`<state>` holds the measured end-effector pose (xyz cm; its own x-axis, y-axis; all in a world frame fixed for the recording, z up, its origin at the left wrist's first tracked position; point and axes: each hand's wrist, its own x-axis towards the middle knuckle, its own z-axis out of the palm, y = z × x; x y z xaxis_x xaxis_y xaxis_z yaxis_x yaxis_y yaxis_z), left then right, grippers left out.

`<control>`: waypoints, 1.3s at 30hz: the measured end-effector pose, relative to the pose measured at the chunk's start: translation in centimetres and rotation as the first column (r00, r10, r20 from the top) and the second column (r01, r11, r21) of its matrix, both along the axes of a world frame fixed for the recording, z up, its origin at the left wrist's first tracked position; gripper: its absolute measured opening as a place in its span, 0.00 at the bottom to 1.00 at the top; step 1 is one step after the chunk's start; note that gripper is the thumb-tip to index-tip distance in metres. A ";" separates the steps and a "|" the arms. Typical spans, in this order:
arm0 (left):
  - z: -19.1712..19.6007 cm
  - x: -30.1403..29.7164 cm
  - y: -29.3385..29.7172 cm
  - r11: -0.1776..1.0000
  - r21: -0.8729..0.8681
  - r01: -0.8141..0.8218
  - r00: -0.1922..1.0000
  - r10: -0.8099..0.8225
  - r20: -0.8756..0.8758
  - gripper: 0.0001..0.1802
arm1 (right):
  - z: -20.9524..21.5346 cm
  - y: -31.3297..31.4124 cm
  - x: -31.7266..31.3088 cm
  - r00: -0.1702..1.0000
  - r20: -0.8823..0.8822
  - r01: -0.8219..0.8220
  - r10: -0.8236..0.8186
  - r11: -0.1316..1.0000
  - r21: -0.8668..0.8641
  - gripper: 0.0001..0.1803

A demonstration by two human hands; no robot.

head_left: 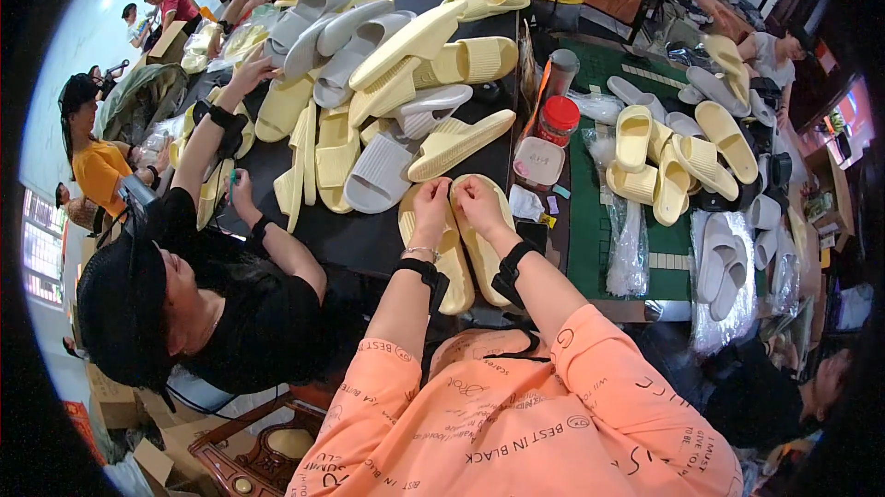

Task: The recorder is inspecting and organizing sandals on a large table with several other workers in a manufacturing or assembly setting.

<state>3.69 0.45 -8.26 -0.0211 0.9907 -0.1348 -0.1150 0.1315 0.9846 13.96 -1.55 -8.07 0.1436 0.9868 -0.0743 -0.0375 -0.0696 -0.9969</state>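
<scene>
A pair of pale yellow slide slippers lies side by side at the table's near edge: the left slide (pixel 454 274) and the right slide (pixel 476 248). My left hand (pixel 430 209) is closed over the far end of the left one, fingers curled inward. Beside it, my right hand (pixel 477 206) is closed too, at the far end of the other slide. Their fingertips come close together between the two slides; whatever they pinch is too small or hidden to make out. A ribbed grey slide (pixel 380 172) and a yellow slide (pixel 461 145) lie just beyond my hands.
A pile of yellow and grey slides (pixel 387 73) covers the far table. Right of my hands stand a red-lidded jar (pixel 558 119) and a pale tub (pixel 538 161). More slides lie on a green mat (pixel 590 248). A co-worker in black (pixel 249 313) reaches in at left.
</scene>
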 end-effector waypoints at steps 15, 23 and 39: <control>0.5 -0.1 -0.3 0.997 -0.058 0.049 0.998 -0.046 0.048 0.08 | -0.2 0.0 -0.1 0.997 0.079 0.014 -0.015 1.000 0.019 0.06; 0.2 -0.2 -0.3 0.999 -0.020 0.034 0.999 -0.034 0.016 0.09 | 0.3 -0.2 -0.2 0.998 0.063 0.009 -0.012 0.999 0.035 0.06; 0.2 0.4 0.1 0.997 0.032 0.077 0.994 -0.074 -0.086 0.09 | -0.7 0.3 0.0 0.991 0.128 0.039 -0.048 0.996 0.075 0.06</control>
